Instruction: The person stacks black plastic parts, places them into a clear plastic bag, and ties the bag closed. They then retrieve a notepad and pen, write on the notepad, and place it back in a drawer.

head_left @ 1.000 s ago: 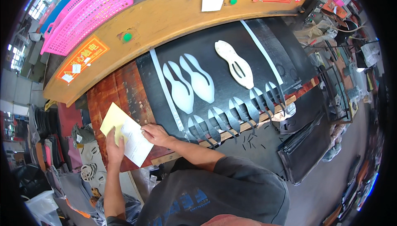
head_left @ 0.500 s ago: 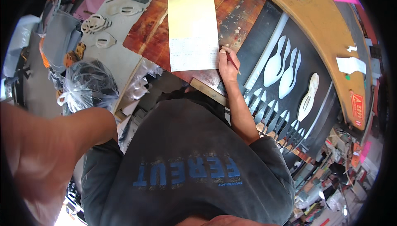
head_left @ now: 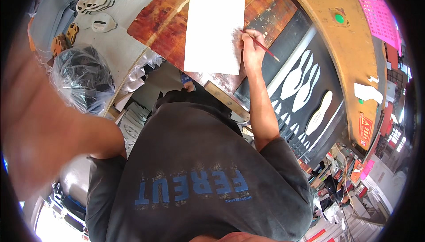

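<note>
A sheet of paper [head_left: 213, 29] lies on the scuffed red-brown board [head_left: 161, 29]. My right hand [head_left: 252, 49] is closed round a slim dark-red pencil [head_left: 264, 48] at the sheet's right edge. One end of the pencil comes close to the paper; the pale end points down to the right. I cannot tell whether the pencil touches the sheet. Bright glare washes out most of the paper's face. My left arm [head_left: 95, 138] bends up close to the camera, and my left hand [head_left: 33, 95] is a large blur whose fingers do not show.
White sole-shaped pieces [head_left: 301, 91] lie on a black surface at the right, beside a curved yellow machine frame [head_left: 330, 33] with a green button [head_left: 339, 18]. Pale cut-out pieces [head_left: 102, 22] rest on the grey table at the left. Below them sits a clear plastic bag [head_left: 82, 80].
My right hand has turned the pencil, raising its pale end off to the right. The sheet's printed grid and yellow tint have faded into glare. My view has shifted, and my left arm is more blurred.
</note>
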`<state>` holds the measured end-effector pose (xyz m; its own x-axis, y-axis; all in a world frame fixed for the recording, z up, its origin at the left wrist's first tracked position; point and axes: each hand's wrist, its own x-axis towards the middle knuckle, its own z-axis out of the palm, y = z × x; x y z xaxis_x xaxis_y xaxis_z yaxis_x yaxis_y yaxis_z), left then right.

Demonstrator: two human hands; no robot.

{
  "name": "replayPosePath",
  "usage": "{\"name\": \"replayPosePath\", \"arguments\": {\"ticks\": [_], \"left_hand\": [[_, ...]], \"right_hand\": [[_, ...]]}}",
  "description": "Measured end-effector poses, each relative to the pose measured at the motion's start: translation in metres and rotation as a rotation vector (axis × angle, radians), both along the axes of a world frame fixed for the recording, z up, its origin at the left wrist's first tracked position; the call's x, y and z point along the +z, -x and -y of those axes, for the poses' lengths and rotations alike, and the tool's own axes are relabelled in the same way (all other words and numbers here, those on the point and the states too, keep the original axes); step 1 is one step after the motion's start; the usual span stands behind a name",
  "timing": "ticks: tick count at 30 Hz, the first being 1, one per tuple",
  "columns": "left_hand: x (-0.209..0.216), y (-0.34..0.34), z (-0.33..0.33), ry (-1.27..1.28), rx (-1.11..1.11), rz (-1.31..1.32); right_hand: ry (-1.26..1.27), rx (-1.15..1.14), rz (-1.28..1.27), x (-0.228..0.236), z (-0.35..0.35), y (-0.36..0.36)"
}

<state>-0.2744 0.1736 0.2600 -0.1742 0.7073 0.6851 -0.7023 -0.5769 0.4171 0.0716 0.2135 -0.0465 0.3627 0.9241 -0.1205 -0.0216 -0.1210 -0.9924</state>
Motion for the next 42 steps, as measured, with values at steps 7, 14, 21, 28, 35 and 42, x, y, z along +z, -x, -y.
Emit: {"name": "replayPosePath", "arguments": {"ticks": [7, 14, 21, 28, 35, 42], "left_hand": [[-0.263, -0.104, -0.074, 0.26, 0.455, -1.581], [-0.342, -0.121, -0.044, 0.101, 0.546, -1.947], [-0.335, -0.124, -0.046, 0.139, 0.53, -1.945], [-0.336, -0.124, -0.046, 0.132, 0.561, -1.91], [-0.334, -0.124, -0.046, 0.134, 0.554, -1.908], [-0.334, -0.123, -0.046, 0.134, 0.542, -1.906]], "right_hand": [[0.04, 0.145, 0.045, -0.029, -0.051, 0.01], [-0.097, 0.131, 0.297, -0.026, -0.04, 0.012], [-0.173, 0.184, 0.36, -0.029, -0.044, 0.015], [-0.17, 0.195, 0.408, -0.033, -0.044, 0.015], [-0.155, 0.181, 0.429, -0.034, -0.046, 0.016], [-0.128, 0.227, 0.4, -0.041, -0.044, 0.013]]}}
